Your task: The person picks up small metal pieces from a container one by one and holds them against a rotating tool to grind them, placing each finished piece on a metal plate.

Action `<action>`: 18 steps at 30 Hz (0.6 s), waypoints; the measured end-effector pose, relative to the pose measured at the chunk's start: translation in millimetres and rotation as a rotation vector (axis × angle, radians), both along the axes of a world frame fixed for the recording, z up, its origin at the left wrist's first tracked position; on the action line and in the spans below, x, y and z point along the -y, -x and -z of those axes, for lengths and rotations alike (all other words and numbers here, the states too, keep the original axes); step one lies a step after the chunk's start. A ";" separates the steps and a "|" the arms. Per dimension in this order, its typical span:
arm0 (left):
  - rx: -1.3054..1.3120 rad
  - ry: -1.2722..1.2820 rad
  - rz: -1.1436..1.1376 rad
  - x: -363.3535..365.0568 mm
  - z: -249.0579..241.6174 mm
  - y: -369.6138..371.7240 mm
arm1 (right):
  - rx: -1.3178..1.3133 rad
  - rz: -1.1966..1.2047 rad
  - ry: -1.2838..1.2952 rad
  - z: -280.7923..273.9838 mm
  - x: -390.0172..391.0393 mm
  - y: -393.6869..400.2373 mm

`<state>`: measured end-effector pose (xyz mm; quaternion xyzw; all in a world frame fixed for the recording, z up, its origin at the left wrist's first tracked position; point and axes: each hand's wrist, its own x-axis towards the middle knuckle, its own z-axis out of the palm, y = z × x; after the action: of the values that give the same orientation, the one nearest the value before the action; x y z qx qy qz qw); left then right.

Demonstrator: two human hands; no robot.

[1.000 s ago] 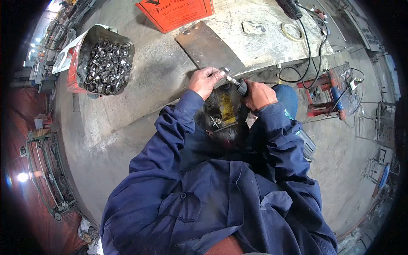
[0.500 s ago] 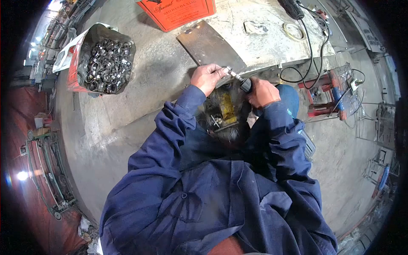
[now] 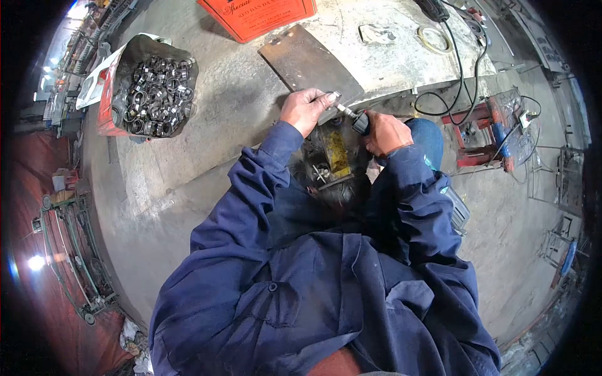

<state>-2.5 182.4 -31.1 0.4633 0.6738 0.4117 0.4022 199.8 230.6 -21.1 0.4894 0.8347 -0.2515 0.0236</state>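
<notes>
My left hand (image 3: 302, 111) is closed, pinching a small shiny metal piece (image 3: 336, 95) between thumb and fingertips. Wrapped around the black-collared body of a rotary tool (image 3: 360, 123) is my right hand (image 3: 387, 134). The tool's thin metal shaft reaches up and left, its tip right at the metal piece. Most of the tool's body is hidden in the right hand. Just beyond both hands a flat brown metal plate (image 3: 310, 61) lies on the work surface. Below them, between the legs, a yellow block (image 3: 337, 153) shows among dark, dirty things.
A bag (image 3: 111, 100) full of metal rings (image 3: 160, 94) stands at left. An orange-red can (image 3: 263, 19) sits at the back. A black cable (image 3: 461, 75) loops down at right, near a red stand (image 3: 476, 135). A tape roll (image 3: 434, 40) lies on the work surface (image 3: 395, 69).
Both hands keep their holds on the metal piece and the rotary tool and have barely shifted. The view has moved slightly.
</notes>
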 end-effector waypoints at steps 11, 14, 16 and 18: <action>0.033 -0.015 0.016 -3.3 4.6 1.2 | -0.004 -0.022 -0.024 2.8 -2.9 0.1; 0.003 -0.013 0.007 -2.9 5.2 1.4 | -0.023 -0.058 -0.016 3.9 -1.4 -1.5; -0.027 -0.042 -0.002 0.0 4.6 0.8 | 0.008 -0.018 -0.009 4.5 -4.0 1.9; 0.019 -0.075 -0.012 1.3 6.2 -0.3 | 0.043 0.023 0.002 -1.1 -5.2 2.8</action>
<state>-2.1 181.2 -37.2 0.4701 0.6567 0.4437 0.3884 196.9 235.8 -19.9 0.5042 0.8280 -0.2422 0.0389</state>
